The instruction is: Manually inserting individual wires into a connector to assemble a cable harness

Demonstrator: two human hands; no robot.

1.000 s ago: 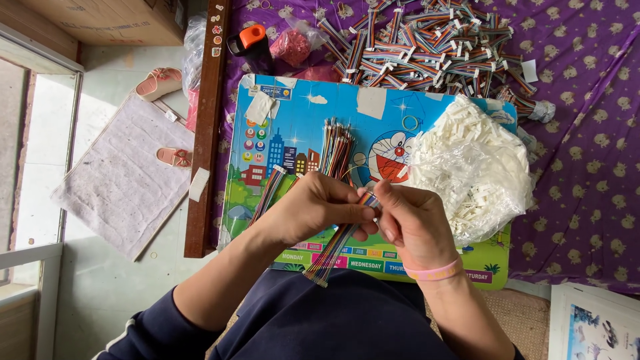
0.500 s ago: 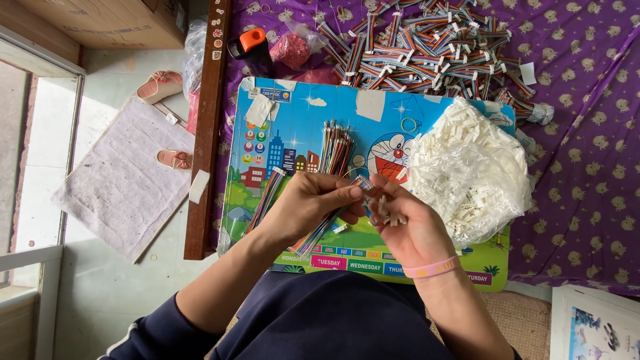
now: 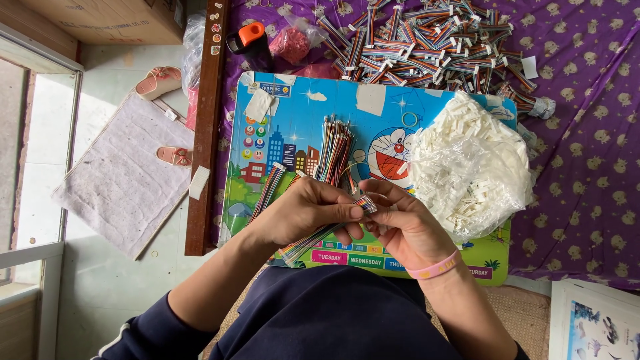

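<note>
- Flat multicoloured ribbon cable (image 3: 320, 235): pinched in the left hand (image 3: 303, 212), its free end trailing near and left over the board; its tip sits at the fingertips (image 3: 355, 212), where half a second ago the hands were slightly apart.
- Right hand (image 3: 407, 230): now closed against the cable tip, fingers curled; what small piece it pinches cannot be told. A pink band circles the wrist.
- The change suggests a cable end being fitted.
- Bright blue cartoon-printed board (image 3: 300, 113): under both hands, with white tape patches.
- Loose bundle of coloured cables (image 3: 333, 147): lies far of the hands.
- Clear plastic bag of white connectors (image 3: 470, 167): right.
- Heap of finished cables (image 3: 433, 40): far, on purple patterned cloth (image 3: 587, 153).
</note>
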